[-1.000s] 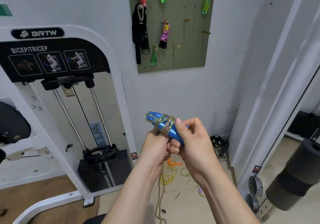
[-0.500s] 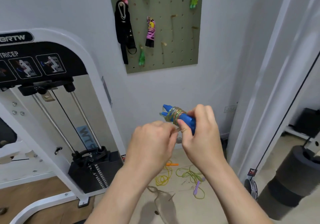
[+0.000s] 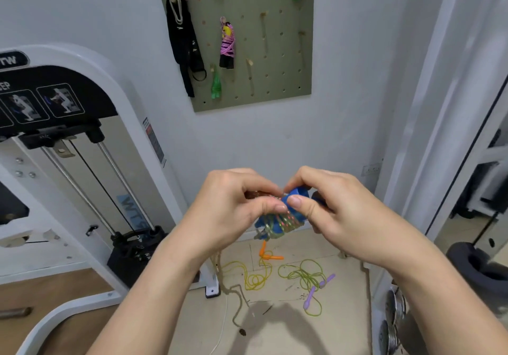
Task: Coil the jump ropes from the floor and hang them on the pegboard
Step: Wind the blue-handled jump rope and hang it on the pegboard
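Between hands: blue rope handles [image 3: 277, 218] slanting, bottom end lower-left; left hand [image 3: 233, 211], right hand [image 3: 327, 203] fingers pinching top.

Bare pegs [image 3: 264, 29] beside hung ropes [image 3: 227, 44]

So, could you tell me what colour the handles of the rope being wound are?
Blue handles, seen in the head view.

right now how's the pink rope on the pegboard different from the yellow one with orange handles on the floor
The pink rope is wound tight into a compact bundle; the yellow rope sprawls in loose loops. The pink rope hangs on the pegboard; the yellow rope lies on the floor. No hand touches either.
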A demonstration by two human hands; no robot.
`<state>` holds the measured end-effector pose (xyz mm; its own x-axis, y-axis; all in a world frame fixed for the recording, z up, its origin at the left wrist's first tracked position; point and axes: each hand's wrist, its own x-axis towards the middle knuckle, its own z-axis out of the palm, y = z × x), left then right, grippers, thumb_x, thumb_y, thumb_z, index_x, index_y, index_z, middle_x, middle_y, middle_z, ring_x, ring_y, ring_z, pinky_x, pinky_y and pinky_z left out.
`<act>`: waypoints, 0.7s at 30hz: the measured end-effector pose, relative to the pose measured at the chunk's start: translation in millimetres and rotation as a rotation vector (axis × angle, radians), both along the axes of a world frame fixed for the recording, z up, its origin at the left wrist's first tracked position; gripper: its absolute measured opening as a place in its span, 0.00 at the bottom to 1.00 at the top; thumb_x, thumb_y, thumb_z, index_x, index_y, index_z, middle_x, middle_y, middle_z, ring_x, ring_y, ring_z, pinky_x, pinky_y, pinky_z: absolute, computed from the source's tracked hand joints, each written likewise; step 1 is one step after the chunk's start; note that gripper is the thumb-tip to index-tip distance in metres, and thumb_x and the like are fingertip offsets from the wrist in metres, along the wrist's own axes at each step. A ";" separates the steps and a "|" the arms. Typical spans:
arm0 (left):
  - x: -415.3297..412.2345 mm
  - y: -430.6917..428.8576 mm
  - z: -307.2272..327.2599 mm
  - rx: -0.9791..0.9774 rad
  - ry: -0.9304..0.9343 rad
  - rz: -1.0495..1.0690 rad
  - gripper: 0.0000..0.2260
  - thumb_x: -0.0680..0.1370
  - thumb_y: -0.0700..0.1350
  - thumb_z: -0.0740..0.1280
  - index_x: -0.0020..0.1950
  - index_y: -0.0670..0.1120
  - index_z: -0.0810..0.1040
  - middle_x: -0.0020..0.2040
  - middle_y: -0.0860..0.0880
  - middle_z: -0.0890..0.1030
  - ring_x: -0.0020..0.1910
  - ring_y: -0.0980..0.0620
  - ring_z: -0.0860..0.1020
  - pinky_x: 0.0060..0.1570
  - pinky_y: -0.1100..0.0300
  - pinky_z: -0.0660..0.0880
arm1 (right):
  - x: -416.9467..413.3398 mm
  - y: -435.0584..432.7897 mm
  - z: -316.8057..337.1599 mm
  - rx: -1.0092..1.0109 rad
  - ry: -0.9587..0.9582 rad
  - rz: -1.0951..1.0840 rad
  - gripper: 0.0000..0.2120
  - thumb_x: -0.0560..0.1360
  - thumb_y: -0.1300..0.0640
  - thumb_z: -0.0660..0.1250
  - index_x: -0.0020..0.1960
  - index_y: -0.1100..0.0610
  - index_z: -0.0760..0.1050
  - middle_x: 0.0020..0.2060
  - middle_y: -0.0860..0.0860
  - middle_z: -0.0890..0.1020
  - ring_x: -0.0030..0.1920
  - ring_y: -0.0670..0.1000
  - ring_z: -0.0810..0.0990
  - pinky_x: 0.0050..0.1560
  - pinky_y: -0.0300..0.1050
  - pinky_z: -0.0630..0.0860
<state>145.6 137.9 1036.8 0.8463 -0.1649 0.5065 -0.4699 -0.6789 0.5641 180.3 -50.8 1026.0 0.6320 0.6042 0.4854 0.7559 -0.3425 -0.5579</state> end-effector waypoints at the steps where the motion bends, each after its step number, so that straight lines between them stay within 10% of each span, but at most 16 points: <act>1: 1.2 -2.7 1.8 -0.044 0.048 -0.004 0.09 0.66 0.51 0.75 0.41 0.47 0.85 0.35 0.52 0.81 0.36 0.56 0.78 0.37 0.63 0.74 | 2.6 -2.4 1.2 0.002 0.036 0.027 0.03 0.78 0.56 0.65 0.47 0.55 0.75 0.35 0.42 0.76 0.35 0.39 0.76 0.35 0.30 0.67; 10: 26.3 -8.0 -7.6 -0.778 0.544 -0.228 0.20 0.55 0.58 0.81 0.32 0.45 0.81 0.28 0.49 0.79 0.26 0.56 0.75 0.28 0.65 0.72 | 21.4 -5.0 8.7 0.408 0.644 0.312 0.05 0.75 0.65 0.67 0.47 0.57 0.79 0.39 0.52 0.79 0.25 0.50 0.73 0.27 0.36 0.70; 16: 37.1 -12.9 -24.3 -1.169 0.539 -0.297 0.09 0.69 0.44 0.75 0.45 0.43 0.80 0.38 0.43 0.81 0.33 0.49 0.80 0.33 0.58 0.79 | 29.6 13.0 -13.6 0.640 0.727 0.243 0.05 0.73 0.59 0.67 0.46 0.54 0.81 0.36 0.49 0.80 0.25 0.48 0.72 0.27 0.34 0.69; 21: 33.8 -11.3 -30.7 -1.236 0.548 -0.247 0.10 0.76 0.39 0.61 0.52 0.44 0.81 0.29 0.51 0.69 0.23 0.60 0.61 0.23 0.68 0.54 | 37.5 27.6 -18.7 0.939 0.846 0.205 0.06 0.79 0.65 0.60 0.49 0.61 0.76 0.32 0.53 0.78 0.25 0.48 0.68 0.22 0.33 0.64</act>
<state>179.4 126.6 1006.1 0.9985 -0.0292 0.0457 -0.0270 0.4639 0.8855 217.8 -23.2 1007.3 0.8877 0.3720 0.2713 0.0412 0.5227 -0.8515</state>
